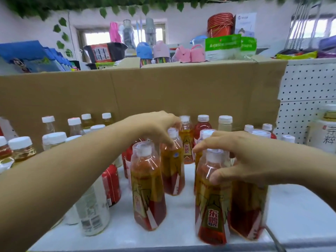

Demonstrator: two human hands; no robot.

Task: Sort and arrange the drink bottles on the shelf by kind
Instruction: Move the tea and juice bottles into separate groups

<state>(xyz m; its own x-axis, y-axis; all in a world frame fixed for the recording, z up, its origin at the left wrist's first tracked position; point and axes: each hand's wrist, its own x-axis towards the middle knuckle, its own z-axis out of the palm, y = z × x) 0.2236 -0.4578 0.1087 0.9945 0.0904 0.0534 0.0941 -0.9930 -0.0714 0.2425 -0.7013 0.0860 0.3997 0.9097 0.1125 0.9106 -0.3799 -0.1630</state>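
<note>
Status of grip: your left hand [160,128] reaches across the shelf [291,215], and its fingers [171,144] curl round the neck of the second-row bottle [172,171]. That is a gold-and-red drink standing upright just behind the front-left bottle [147,188] of the same kind. Your right hand [241,157] closes over the shoulder of the front-right bottle [211,206], thumb on the near face and fingers wrapped over the far side. Another bottle of the same label, the far-right bottle [249,206], stands against it. All four sit toward the front of the shelf, middle to right.

Surroundings: pale tea bottles [21,148] occupy the left. A red drink [202,126] stands at the back against the cardboard [163,91]. A white-labelled bottle [92,202] stands close under your left forearm.

Judgement: the step in hand appears to be drawing the gold-and-red kind into one block.

Recommendations:
- Lift the second-row bottle straight up before carrying it, since its neighbours stand close and a sideways drag would likely tip them.
- A neck grip lets a full bottle swing, so move it slowly.
- Watch your left forearm against the white-labelled bottle.
- Set each bottle down flat, label forward, touching its own kind.
</note>
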